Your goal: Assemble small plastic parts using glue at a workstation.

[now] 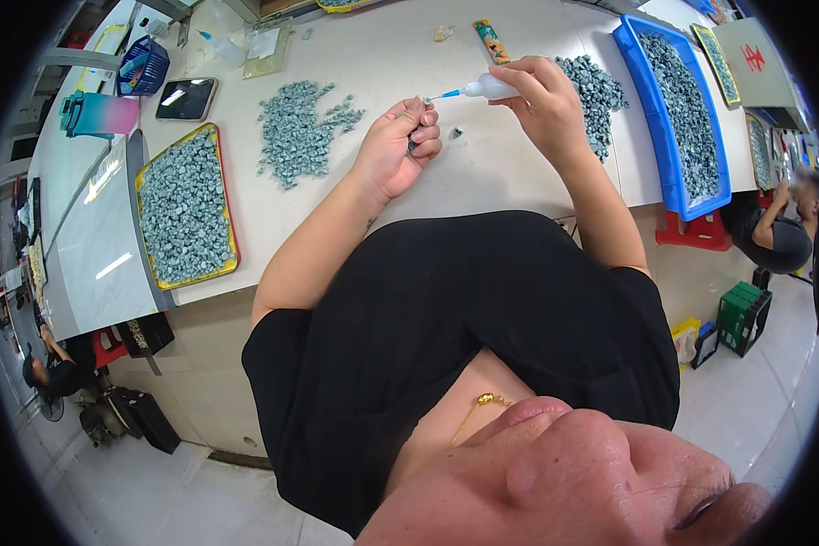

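Observation:
My left hand is closed, pinching a small grey-green stone piece between thumb and forefinger. Darker bits show under its curled fingers. In my right hand is a white squeeze bottle with a blue needle tip, lying nearly level. The needle's end meets or almost meets the pinched piece; I cannot tell which. A loose heap of pale grey-green pieces lies left of my hands. Beyond my right hand spreads a darker heap of pieces, partly hidden by that hand. One dark piece sits alone between my hands.
At left stands a yellow-rimmed tray of pieces, with a phone, a tumbler and a blue basket behind. A long blue tray borders the right. An orange-green packet lies at the back. Other people sit far off.

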`<state>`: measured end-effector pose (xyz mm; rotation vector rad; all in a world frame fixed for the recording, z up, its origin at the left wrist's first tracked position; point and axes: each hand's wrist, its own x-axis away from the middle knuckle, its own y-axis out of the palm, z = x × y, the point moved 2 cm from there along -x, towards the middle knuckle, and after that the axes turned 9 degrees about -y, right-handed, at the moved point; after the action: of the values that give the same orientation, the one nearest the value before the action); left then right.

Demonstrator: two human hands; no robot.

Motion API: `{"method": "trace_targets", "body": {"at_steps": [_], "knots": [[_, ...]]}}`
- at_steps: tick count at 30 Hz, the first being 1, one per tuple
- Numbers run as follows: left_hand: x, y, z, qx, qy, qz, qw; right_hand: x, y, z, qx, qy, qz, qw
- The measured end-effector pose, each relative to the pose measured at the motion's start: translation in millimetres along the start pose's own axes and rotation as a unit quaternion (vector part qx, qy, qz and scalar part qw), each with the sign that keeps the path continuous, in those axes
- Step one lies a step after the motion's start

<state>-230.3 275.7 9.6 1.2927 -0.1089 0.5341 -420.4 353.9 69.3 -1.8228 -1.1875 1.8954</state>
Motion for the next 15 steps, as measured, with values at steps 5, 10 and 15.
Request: {"method": "trace_targets", "body": {"at_steps": [5,10,15], "knots": [[-1.5,-4.3,0.6,0.0,0.002,0.0,1.0,-5.7,-3.4,-3.6,0.047,-0.023,-0.014,0.999],[-2.3,-4.1,0.6,0.005,-0.001,-0.01,1.0,-9.4,-6.3,-6.3,0.093,-0.054,-0.027,0.994],[-2.0,-3.2,0.3,-0.008,-0.002,-0.002,1.0,-12.6,-7.6,-8.6,0.118,-0.078,-0.032,0.989]]}}
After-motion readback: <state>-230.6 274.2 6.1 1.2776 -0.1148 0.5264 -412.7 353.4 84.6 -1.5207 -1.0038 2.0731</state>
